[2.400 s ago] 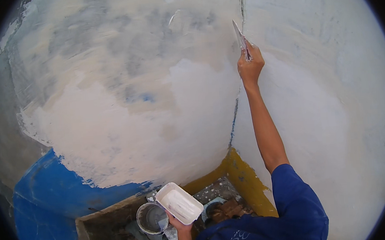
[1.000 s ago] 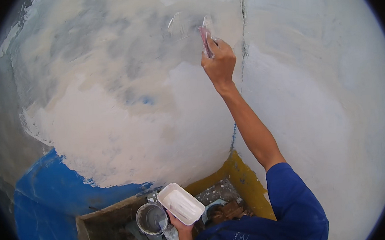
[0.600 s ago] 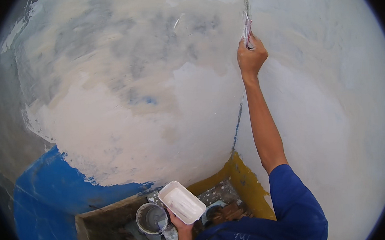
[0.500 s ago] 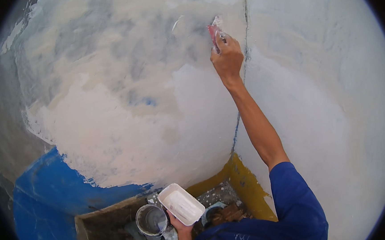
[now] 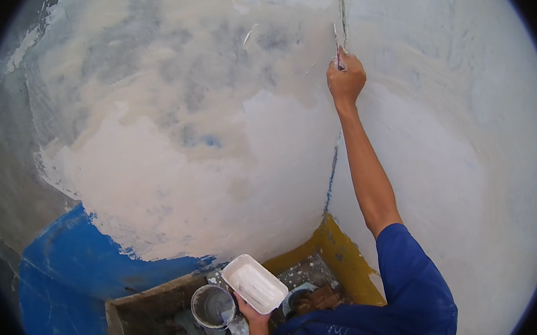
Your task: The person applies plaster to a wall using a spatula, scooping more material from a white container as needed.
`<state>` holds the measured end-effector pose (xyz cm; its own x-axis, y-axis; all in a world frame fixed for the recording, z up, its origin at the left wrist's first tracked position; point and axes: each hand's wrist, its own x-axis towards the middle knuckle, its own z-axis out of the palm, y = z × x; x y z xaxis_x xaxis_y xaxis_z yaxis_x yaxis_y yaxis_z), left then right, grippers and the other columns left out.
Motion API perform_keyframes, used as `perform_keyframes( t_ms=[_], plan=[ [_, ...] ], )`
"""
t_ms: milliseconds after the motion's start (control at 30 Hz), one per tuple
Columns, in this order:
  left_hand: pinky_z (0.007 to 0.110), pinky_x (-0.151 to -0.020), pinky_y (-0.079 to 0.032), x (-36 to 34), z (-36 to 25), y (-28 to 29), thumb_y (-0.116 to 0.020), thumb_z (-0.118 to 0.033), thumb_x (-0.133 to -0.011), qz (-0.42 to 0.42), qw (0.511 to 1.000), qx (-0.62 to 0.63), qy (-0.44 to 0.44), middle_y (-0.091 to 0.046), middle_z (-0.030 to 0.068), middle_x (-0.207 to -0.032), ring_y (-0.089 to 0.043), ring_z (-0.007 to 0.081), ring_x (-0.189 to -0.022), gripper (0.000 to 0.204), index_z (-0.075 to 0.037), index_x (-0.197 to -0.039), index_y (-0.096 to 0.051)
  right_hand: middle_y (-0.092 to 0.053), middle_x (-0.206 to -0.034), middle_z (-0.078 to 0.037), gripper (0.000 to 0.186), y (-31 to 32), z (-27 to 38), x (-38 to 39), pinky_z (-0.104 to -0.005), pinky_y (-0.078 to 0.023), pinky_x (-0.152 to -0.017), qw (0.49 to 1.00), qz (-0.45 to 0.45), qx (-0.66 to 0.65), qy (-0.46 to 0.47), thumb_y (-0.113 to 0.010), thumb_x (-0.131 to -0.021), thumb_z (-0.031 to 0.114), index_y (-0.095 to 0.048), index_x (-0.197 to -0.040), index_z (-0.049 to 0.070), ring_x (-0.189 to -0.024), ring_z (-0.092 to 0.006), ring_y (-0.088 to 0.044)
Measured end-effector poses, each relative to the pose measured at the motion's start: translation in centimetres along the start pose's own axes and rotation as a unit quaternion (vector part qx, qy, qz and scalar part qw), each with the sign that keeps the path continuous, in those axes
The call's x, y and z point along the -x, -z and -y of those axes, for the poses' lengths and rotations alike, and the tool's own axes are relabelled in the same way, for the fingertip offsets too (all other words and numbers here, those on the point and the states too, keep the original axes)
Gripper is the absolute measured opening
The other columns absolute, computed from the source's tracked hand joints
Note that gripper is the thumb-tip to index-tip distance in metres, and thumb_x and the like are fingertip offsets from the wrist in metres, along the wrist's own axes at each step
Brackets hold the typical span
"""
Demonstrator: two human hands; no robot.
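Observation:
My right hand (image 5: 344, 81) is raised high, gripping a putty knife (image 5: 337, 49) whose blade presses into the vertical corner between two walls. The arm in a blue sleeve stretches up from the lower right. My left hand (image 5: 251, 307) is low, near the bottom edge, and holds up a white rectangular tray (image 5: 255, 283) with white putty in it. The left wall (image 5: 173, 143) is covered in patchy cream and white filler, with blue paint showing at its lower left. The right wall (image 5: 454, 154) is mostly white.
A round metal bucket (image 5: 212, 306) with pale filler sits just left of the tray, on a dark wooden platform (image 5: 142, 313). A yellow band (image 5: 340, 256) runs along the wall base at the corner. Rubble-strewn floor lies below.
My right hand with the knife has swung from the left wall's surface rightward and up into the corner seam. The left hand and tray have stayed put.

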<state>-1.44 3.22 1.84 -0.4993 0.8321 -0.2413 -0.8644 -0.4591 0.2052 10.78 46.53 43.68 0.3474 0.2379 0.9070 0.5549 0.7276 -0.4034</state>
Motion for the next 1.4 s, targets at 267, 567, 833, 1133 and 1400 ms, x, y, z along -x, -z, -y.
perform_keyframes(
  t_ms=[267,567,833,1133,1400],
  plan=[
    [0.060,-0.104,-0.045,0.3,-0.3,0.3,-0.043,-0.060,-0.098,-0.006,1.000,-0.015,0.008,-0.057,0.0097,-0.139,-0.058,0.0362,-0.123,0.066,-0.014,-0.146,-0.045,-0.070,-0.094,-0.006,0.042,0.9,11.5,9.7,-0.0372,-0.055,-0.069,0.962,0.092,-0.206,0.155,-0.070,-0.070,-0.001,-0.073,-0.110,0.008,-0.083,-0.0267,-0.065],
    [0.061,-0.106,-0.044,0.3,-0.7,1.6,-0.043,-0.060,-0.098,0.006,1.000,0.024,-0.018,-0.055,0.0105,-0.143,-0.056,0.0375,-0.126,0.067,-0.015,-0.149,-0.042,-0.070,-0.084,-0.013,0.028,-0.3,1.0,-3.5,-0.0365,-0.051,-0.069,0.998,-0.035,0.007,0.042,-0.066,-0.078,0.000,-0.075,-0.104,0.003,-0.071,-0.0282,-0.064],
    [0.061,-0.107,-0.043,0.3,-1.0,1.1,-0.043,-0.061,-0.098,0.008,0.999,0.046,-0.011,-0.054,0.0113,-0.144,-0.055,0.0386,-0.127,0.069,-0.014,-0.149,-0.042,-0.073,-0.097,-0.012,0.039,0.2,8.1,4.0,-0.0369,-0.054,-0.078,0.970,0.059,-0.171,0.162,-0.068,-0.074,-0.001,-0.076,-0.111,0.010,-0.085,-0.0293,-0.067],
    [0.059,-0.111,-0.039,-0.7,-1.0,1.7,-0.041,-0.065,-0.097,0.040,0.999,-0.011,0.003,-0.049,0.0097,-0.149,-0.050,0.0377,-0.132,0.073,-0.016,-0.151,-0.039,-0.063,-0.119,-0.009,0.051,-1.2,11.9,10.4,-0.0363,-0.057,-0.065,0.959,0.158,-0.079,0.223,-0.076,-0.067,0.005,-0.068,-0.118,0.010,-0.101,-0.0289,-0.063],
    [0.062,-0.105,-0.044,-0.6,-0.6,1.0,-0.043,-0.061,-0.098,0.009,1.000,0.020,-0.001,-0.056,0.0108,-0.141,-0.058,0.0378,-0.123,0.068,-0.015,-0.148,-0.044,-0.070,-0.082,-0.012,0.032,3.6,6.7,2.4,-0.0341,-0.050,-0.067,0.971,-0.005,-0.239,0.013,-0.068,-0.078,-0.003,-0.075,-0.109,0.003,-0.072,-0.0253,-0.063]
  ],
)
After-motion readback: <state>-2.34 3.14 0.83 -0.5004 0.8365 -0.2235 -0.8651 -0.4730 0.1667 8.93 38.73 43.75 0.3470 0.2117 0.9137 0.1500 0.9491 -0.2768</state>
